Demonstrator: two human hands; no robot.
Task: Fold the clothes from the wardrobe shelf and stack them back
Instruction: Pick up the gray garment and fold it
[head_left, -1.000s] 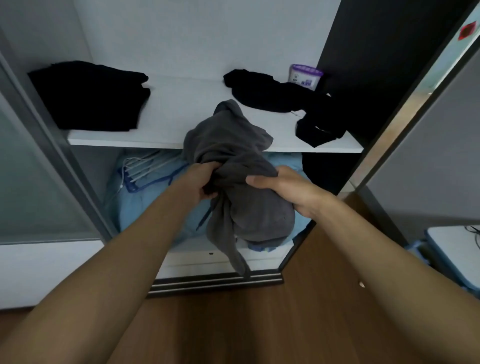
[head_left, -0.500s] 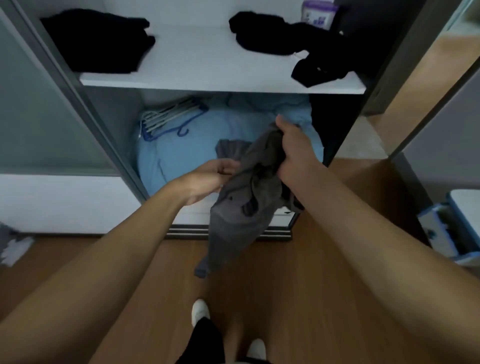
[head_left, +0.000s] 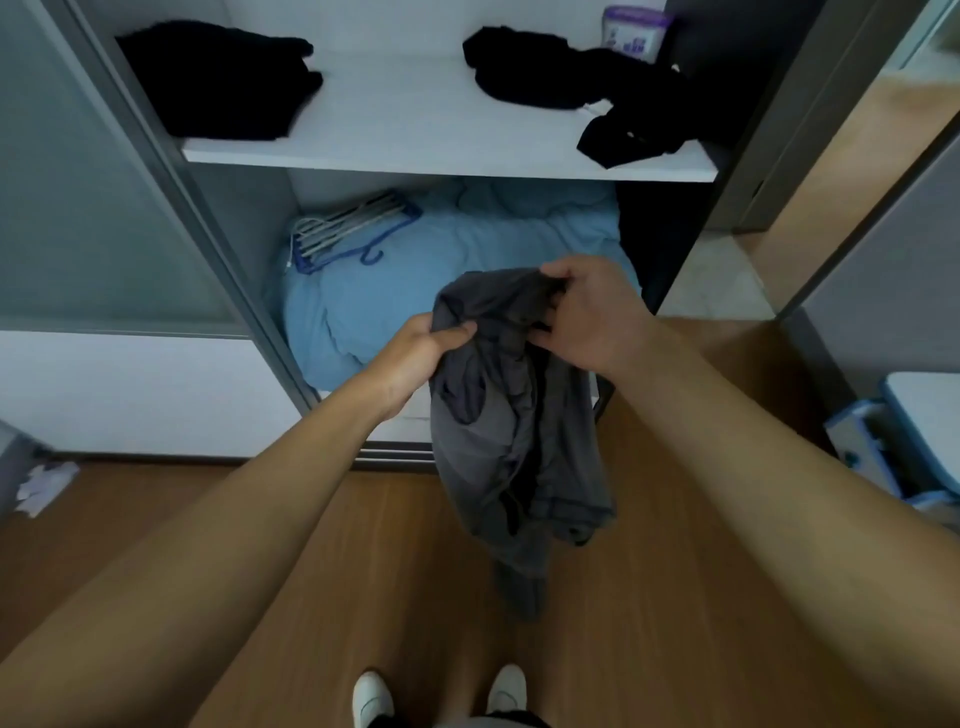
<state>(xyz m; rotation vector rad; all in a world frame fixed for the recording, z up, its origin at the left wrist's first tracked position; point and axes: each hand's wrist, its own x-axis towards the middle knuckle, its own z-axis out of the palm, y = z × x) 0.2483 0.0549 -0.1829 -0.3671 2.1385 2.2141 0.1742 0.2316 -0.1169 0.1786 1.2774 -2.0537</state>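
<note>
A crumpled grey garment (head_left: 514, 441) hangs in front of the wardrobe, above the wooden floor. My left hand (head_left: 415, 358) pinches its upper left edge. My right hand (head_left: 592, 317) grips the bunched top on the right. The cloth droops down between my arms. On the white wardrobe shelf (head_left: 426, 130) a folded black garment (head_left: 218, 78) lies at the left. Unfolded black clothes (head_left: 582, 88) sprawl at the right, one part hanging over the shelf's front edge.
A purple-lidded tub (head_left: 634, 31) stands at the shelf's back right. Below the shelf lies light blue bedding (head_left: 457, 270) with hangers (head_left: 348, 234) on it. A sliding door frame (head_left: 171, 182) runs at the left. My white shoes (head_left: 436, 693) show on the floor.
The grey garment came off the shelf and down in front of me. My hands moved apart along its top edge, and the view tilted down to my feet.
</note>
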